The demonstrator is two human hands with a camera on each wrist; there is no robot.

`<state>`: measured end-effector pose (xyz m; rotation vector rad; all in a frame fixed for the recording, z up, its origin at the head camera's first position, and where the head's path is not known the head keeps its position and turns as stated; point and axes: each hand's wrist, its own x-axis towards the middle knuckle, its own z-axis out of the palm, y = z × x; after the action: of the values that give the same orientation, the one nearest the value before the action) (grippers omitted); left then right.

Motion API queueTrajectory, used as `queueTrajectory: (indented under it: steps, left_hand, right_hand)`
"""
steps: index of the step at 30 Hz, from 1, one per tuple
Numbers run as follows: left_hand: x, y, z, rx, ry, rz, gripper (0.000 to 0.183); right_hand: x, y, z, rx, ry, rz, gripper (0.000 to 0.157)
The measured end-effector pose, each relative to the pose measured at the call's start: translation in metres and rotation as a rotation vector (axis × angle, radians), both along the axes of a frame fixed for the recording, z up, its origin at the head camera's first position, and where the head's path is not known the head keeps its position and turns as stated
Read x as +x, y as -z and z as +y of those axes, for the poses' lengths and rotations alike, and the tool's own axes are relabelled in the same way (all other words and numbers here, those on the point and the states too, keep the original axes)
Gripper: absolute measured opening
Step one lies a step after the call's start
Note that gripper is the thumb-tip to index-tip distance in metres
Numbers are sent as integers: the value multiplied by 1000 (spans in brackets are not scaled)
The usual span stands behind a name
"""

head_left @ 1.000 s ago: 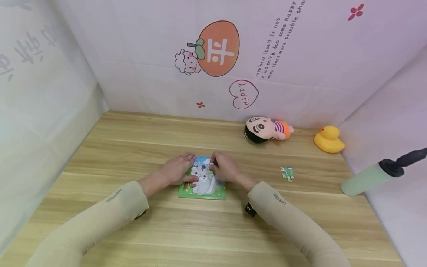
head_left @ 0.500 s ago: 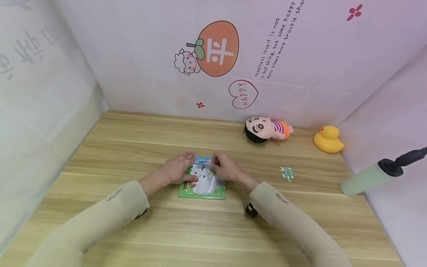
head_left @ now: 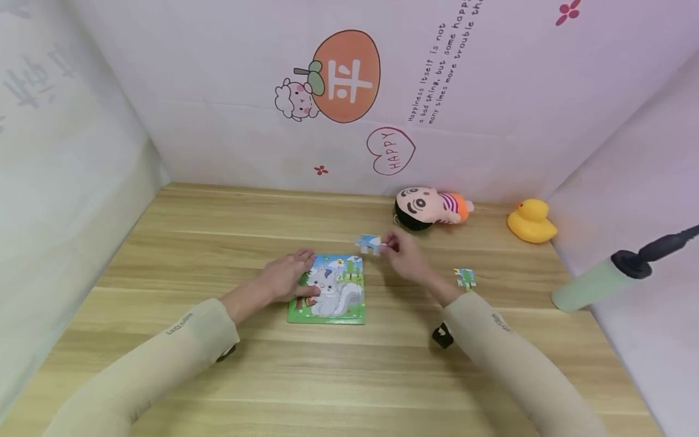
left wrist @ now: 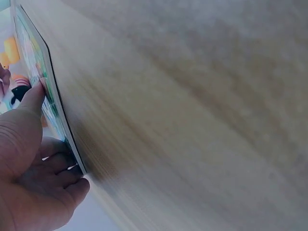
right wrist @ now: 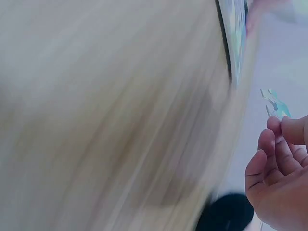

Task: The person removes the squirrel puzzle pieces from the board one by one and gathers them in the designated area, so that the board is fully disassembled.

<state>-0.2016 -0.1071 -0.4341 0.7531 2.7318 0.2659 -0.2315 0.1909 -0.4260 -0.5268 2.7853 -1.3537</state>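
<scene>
A jigsaw puzzle in a green-edged board [head_left: 326, 318], printed with a grey-and-white squirrel, lies flat mid-table. My left hand [head_left: 286, 277] holds it at its left side. In the left wrist view, the thumb [left wrist: 33, 98] presses on the picture and the curled fingers [left wrist: 65, 166] lie along the board's edge. Just beyond the upper right corner, my right hand [head_left: 405, 256] pinches a blue-and-white puzzle piece [head_left: 368, 244] in the air. The same piece [right wrist: 279, 106] shows between thumb and forefinger in the right wrist view. Another puzzle piece [head_left: 466, 277] lies on the table beyond my right forearm.
Along the back wall lies a doll [head_left: 431, 208] with black hair and striped clothes. A yellow rubber duck [head_left: 532, 221] sits at the back right corner. Below it, a pale green cylinder with a black top [head_left: 595, 283] stands at the right edge. White printed cloth walls surround the table [head_left: 306, 376].
My right hand has lifted the blue-and-white piece off the puzzle and moved it up and to the right. The left hand keeps its hold on the board. The view has shifted slightly.
</scene>
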Motion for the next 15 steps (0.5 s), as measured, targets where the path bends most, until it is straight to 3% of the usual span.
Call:
queueTrajectory:
  steps: [3, 7, 15]
  left_hand:
    - [0, 0, -1, 8, -1, 5, 86]
    - [0, 0, -3, 13, 5, 12, 85]
    - [-1, 2, -1, 16, 15, 10, 86]
  right_hand:
    - [3, -3, 28, 37, 50, 25, 6]
    - [12, -2, 59, 86, 97, -29, 8]
    - [34, 7, 93, 183, 96, -99, 6]
